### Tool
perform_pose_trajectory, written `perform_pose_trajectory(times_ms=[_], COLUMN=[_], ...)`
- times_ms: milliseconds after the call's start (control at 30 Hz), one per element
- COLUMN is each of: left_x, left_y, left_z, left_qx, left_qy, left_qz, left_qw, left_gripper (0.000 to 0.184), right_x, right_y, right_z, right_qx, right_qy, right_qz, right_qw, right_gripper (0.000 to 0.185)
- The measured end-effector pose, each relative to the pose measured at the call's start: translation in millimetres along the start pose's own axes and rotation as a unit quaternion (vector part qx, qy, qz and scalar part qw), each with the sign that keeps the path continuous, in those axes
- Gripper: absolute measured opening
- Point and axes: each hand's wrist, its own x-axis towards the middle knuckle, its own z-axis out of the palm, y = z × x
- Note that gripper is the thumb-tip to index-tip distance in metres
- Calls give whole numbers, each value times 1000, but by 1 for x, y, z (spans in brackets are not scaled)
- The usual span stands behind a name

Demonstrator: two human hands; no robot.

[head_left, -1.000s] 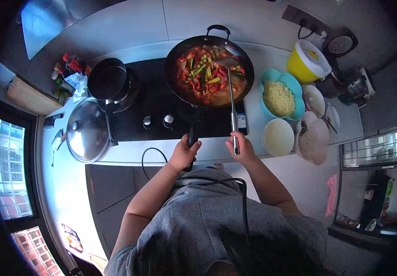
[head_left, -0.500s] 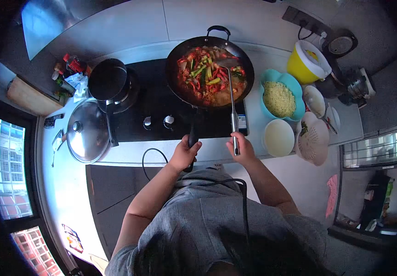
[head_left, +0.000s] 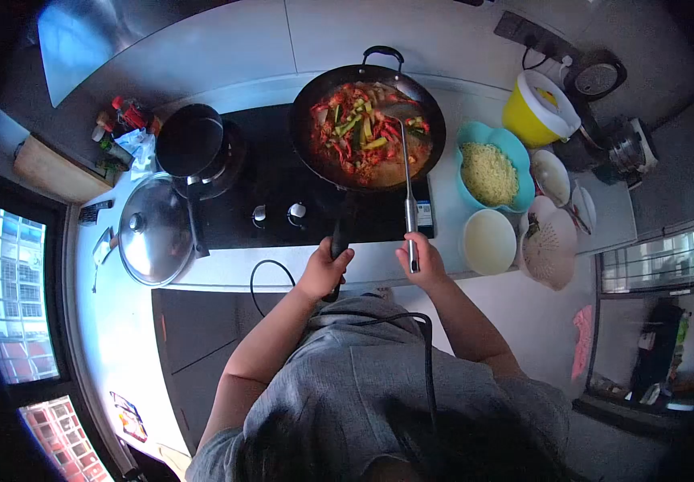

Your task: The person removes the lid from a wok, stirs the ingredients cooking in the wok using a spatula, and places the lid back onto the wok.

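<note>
A large black wok (head_left: 301,153) sits at the back right of the stove, full of red crayfish with green vegetable strips (head_left: 355,132) in broth. My left hand (head_left: 326,267) is closed around the wok's dark handle (head_left: 338,237). My right hand (head_left: 423,260) grips the lower end of a long metal spatula (head_left: 408,181). The spatula's shaft slants up into the wok, and its head lies among the food at the right side, partly covered by broth.
Left of the wok stand a small black saucepan (head_left: 189,140) and a glass-and-steel lid (head_left: 154,230). On the right are a turquoise bowl (head_left: 466,132) of noodles, a cream bowl (head_left: 488,242), a pink colander (head_left: 549,253) and a yellow-and-white container (head_left: 528,112). A black cable (head_left: 427,353) crosses my front.
Both hands keep their grips in nearly the same place. The food in the wok has shifted slightly, with more broth showing along the lower right. The whole view has moved by a few pixels.
</note>
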Motion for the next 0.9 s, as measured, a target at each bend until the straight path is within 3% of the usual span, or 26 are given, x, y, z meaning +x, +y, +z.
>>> perform_pose_trajectory(times_ms=[667,767,900], left_x=[0,1,1], left_y=[0,0,-2], left_z=[0,-1,0], left_qx=[8,7,2], left_qy=[1,1,0], left_qz=[-5,-10,-7], left_qw=[1000,1000,1000], left_gripper=[25,25,25], right_x=[-1,6,19], right_y=[-2,-16,-35], right_z=[-2,-11,-28], right_qx=[23,-118,-129], right_qy=[-18,-3,1], right_qz=[21,-33,-40], right_qw=[999,992,991], right_gripper=[39,41,40])
